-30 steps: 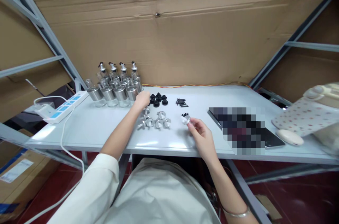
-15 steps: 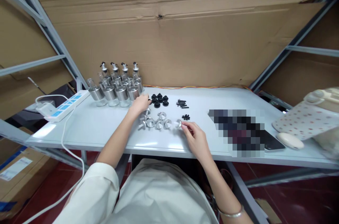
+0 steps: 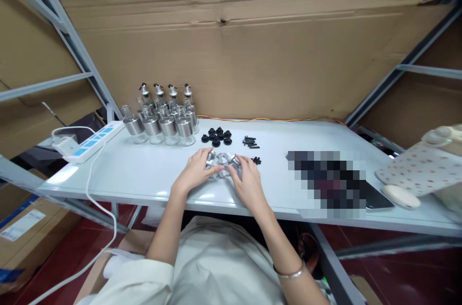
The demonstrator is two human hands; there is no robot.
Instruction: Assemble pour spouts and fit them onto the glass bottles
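Your metal caps (image 3: 223,158) sit clustered on the table (image 3: 279,180) between your left hand (image 3: 194,169) and right hand (image 3: 250,181), both grips spread partway and cupping the pile's sides, no firm pinch showing. Caps look light, stiff, probably slick; best taken by the rim. Black stoppers (image 3: 215,143) lie just beyond, bottles (image 3: 168,128) farther back, left.

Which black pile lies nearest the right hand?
The tiny black pieces, just beside the right hand; the slim black pieces and round black parts lie farther back.
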